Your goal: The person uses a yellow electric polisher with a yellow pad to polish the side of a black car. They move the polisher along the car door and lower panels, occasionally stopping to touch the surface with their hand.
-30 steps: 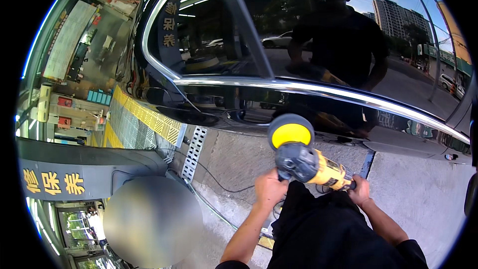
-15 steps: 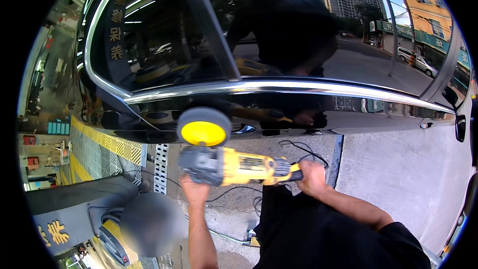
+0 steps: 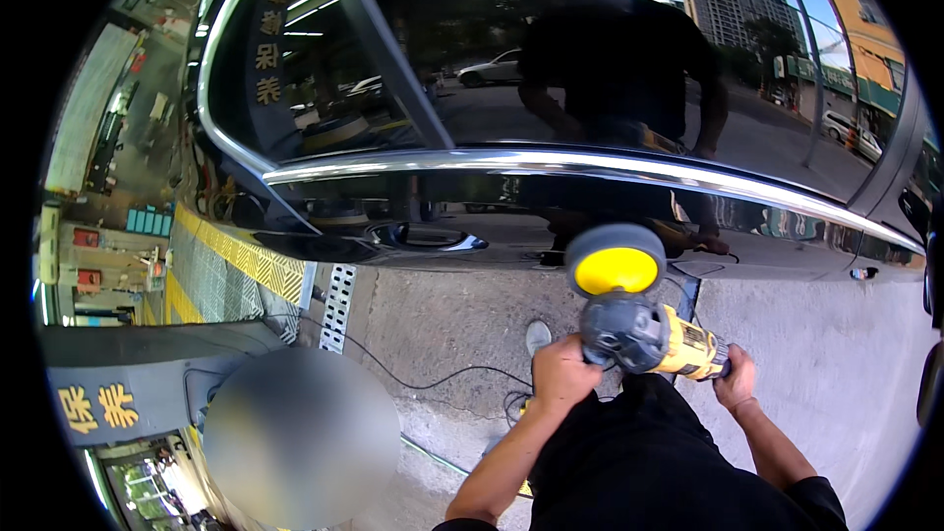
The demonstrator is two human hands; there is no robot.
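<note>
Both my hands hold a yellow and black car polisher (image 3: pixel 669 339) in front of a glossy black car door (image 3: pixel 511 211). My left hand (image 3: pixel 562 374) is wrapped round the grip beside the dark polisher head. At the other end, my right hand (image 3: pixel 736 378) closes round the rear of the body. A round dark pad with a yellow backing plate (image 3: pixel 618 270) faces the door below the chrome window strip (image 3: pixel 590 165). Whether the pad touches the paint I cannot tell. The door handle (image 3: pixel 425 237) lies to the left of the pad.
A dark power cord (image 3: pixel 433 386) runs across the concrete floor (image 3: pixel 442 310). On the left are a perforated metal strip (image 3: pixel 337 310), yellow and grey floor grating (image 3: pixel 231 265) and a grey sign panel (image 3: pixel 147 359). The dark window (image 3: pixel 511 59) reflects the street.
The polisher and both hands have moved right along the door, from near the handle. The polisher's rear end now points more toward me, and the view has shifted too.
</note>
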